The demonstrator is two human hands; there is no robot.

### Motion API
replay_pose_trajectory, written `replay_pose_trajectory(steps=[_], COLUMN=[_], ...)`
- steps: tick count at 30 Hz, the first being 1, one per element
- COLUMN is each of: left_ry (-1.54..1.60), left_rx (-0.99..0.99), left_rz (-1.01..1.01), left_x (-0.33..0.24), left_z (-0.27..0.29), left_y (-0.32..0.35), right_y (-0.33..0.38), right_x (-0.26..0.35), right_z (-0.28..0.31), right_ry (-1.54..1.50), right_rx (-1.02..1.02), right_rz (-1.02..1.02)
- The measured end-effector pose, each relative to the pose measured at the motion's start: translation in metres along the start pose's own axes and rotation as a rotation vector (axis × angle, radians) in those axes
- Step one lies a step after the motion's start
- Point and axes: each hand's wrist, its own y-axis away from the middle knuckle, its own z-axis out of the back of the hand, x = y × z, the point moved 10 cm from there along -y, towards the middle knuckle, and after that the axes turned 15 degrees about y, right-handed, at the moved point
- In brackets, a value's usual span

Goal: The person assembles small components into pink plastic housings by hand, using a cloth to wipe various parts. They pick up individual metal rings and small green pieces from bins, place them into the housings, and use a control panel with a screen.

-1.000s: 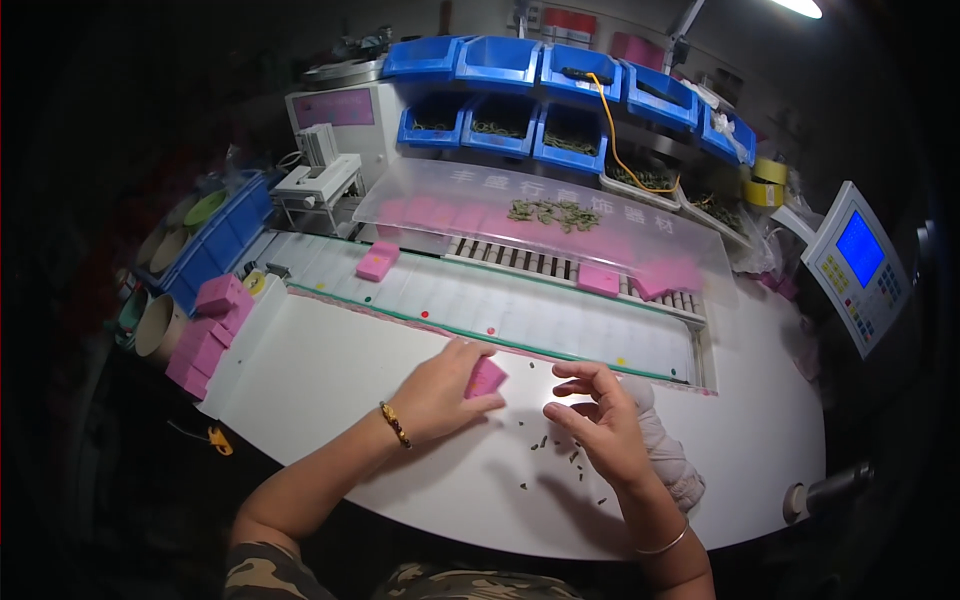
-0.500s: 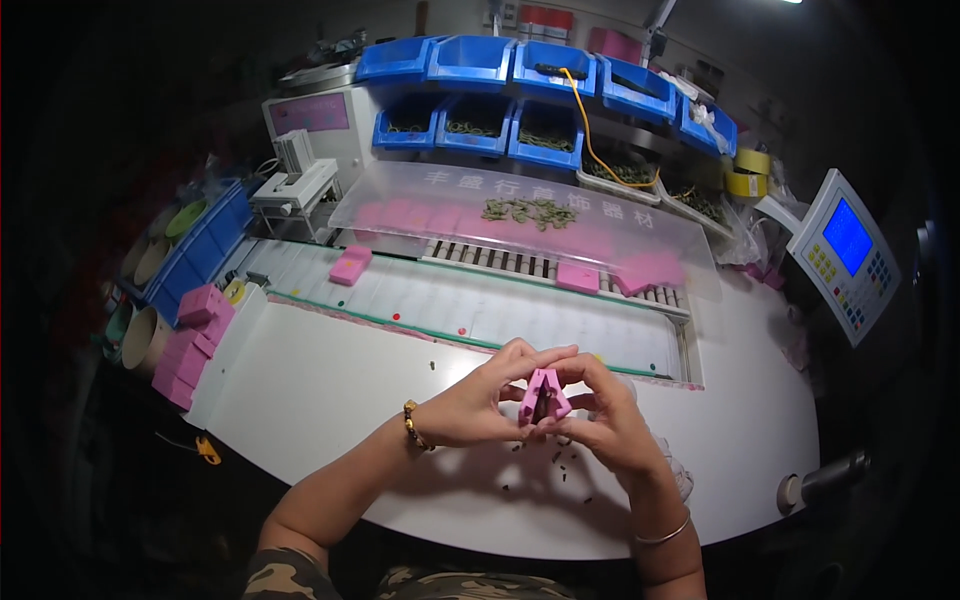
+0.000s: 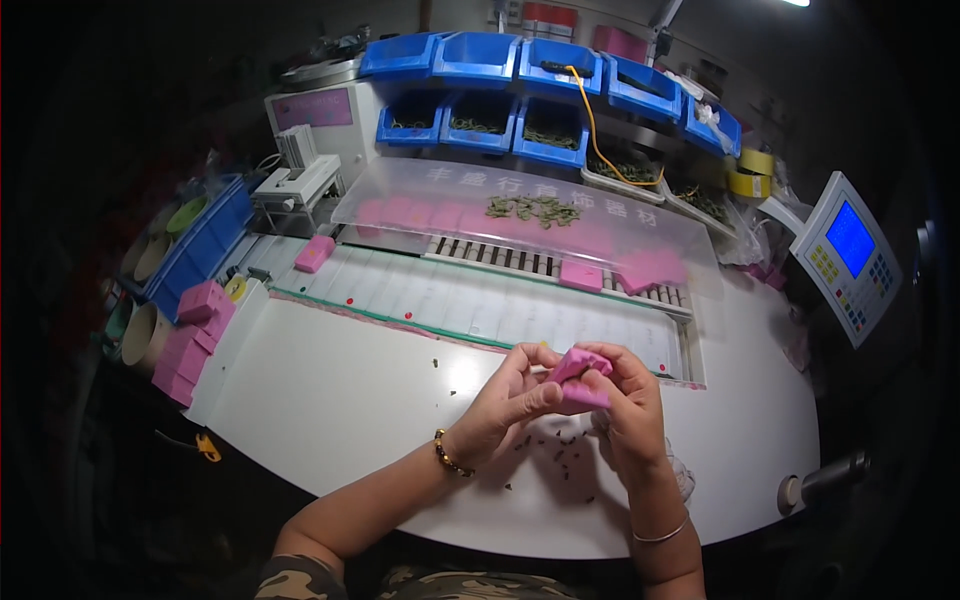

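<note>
Lower centre of the frame: the left hand (image 3: 505, 400) and right hand (image 3: 622, 400) meet above the white, smooth tabletop (image 3: 330, 400). Both hands are closed, fingers pinching a small pink soft-looking pouch (image 3: 580, 375) held between them, clear of the surface. Small dark loose pieces (image 3: 560, 445) lie scattered directly beneath. Beyond, at mid-frame, a white ribbed conveyor tray (image 3: 470, 300) carries flat pink rectangular packets (image 3: 581, 274). Blue plastic bins (image 3: 480, 60) line the top.

bright overhead light glares on the white table (image 3: 330, 400), while fisheye bending and heavy darkness swallow the picture's blurred edges.
</note>
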Motion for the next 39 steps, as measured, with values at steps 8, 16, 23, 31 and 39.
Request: replay_pose_trajectory(steps=[8,16,23,31,39], left_ry=[0.120,0.035,-0.205,-0.260,-0.181], left_rx=[-0.192,-0.442,-0.416,-0.454,-0.412], left_rz=[0.168,-0.025,-0.141,-0.425,-0.310], left_x=[0.014,-0.009,-0.025,-0.043,-0.041], left_z=[0.028,0.052,0.030,0.057,0.044], left_y=[0.002,0.010,0.015,0.015,0.012], right_y=[0.009,0.021,0.034,0.042,0.042], right_x=[0.033,0.054,0.067,0.069,0.077], right_z=[-0.036,-0.040,-0.051,-0.062,-0.045], right_ry=[0.642,0.919,1.156,1.048,0.925], right_rx=[0.144,-0.049,-0.157,-0.102,-0.236], right_rz=[0.434,0.566,0.715,0.774,0.753])
